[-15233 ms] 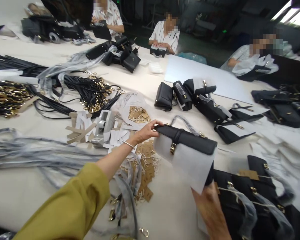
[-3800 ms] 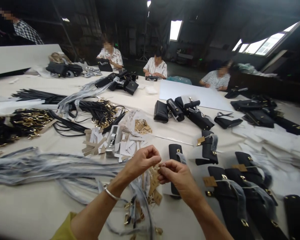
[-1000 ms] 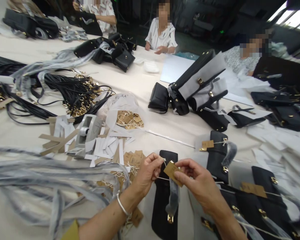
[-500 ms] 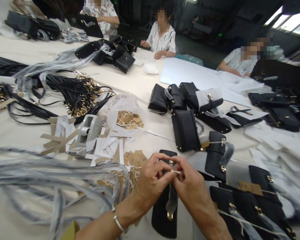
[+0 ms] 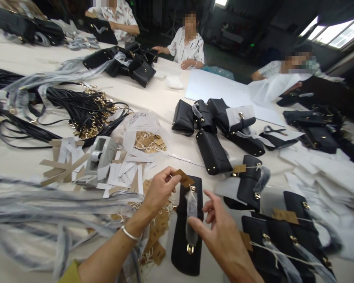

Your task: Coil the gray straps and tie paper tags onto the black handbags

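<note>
A black handbag [image 5: 184,251] with gold hardware lies between my hands, its short handle [image 5: 192,208] wrapped in clear plastic. My left hand [image 5: 162,188] pinches the corner of a brown hang tag [image 5: 185,178], whose white string runs to the gold fitting at the handle's upper end. My right hand [image 5: 216,220] has its fingers apart at the bag's right side, the thumb by the handle. Loose brown tags [image 5: 161,220] with white strings are heaped left of the bag, partly behind my left forearm.
Tagged black bags [image 5: 283,239] lie at the right, beside white paper sheets [image 5: 333,184]. Further back is another group of bags [image 5: 212,151]. To the left are a tape dispenser [image 5: 98,157], plastic-wrapped straps [image 5: 47,208] and black straps with gold clasps [image 5: 73,104]. Several people sit across the table.
Both hands were together at the handle's upper fitting, fingering the white string. They have parted: my left moved left and holds the tag, my right opened and moved down and right.
</note>
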Tool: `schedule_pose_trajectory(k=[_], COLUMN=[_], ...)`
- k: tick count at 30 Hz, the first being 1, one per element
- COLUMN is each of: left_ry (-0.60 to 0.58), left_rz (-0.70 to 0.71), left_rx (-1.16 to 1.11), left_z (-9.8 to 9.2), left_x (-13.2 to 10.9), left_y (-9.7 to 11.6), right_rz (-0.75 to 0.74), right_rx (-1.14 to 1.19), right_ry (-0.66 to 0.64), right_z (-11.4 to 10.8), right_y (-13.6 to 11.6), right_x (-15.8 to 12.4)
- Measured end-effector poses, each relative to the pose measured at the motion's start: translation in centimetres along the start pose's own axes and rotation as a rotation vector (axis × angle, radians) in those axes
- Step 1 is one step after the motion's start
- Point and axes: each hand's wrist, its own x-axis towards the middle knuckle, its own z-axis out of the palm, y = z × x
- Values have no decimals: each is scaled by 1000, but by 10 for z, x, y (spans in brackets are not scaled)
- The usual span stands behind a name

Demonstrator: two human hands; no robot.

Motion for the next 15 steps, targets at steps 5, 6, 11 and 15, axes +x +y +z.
schedule_pose_trajectory(k=[5, 6, 11, 15], left_ry=[143, 158, 99, 192], left_rz=[100, 108, 11, -99], left_rx=[-196, -229, -358, -329], left_z=[0, 2, 17, 21], left_x=[2, 3, 11, 17], left_y=[16, 16, -10, -44], right_rz=[77, 67, -51, -136], right_rx=[27, 22, -37, 54], right_ry=[-118, -71, 57, 114], right_z=[30, 34, 52, 42], right_y=[-2, -3, -7, 0], right_x=[-26, -29, -30, -24])
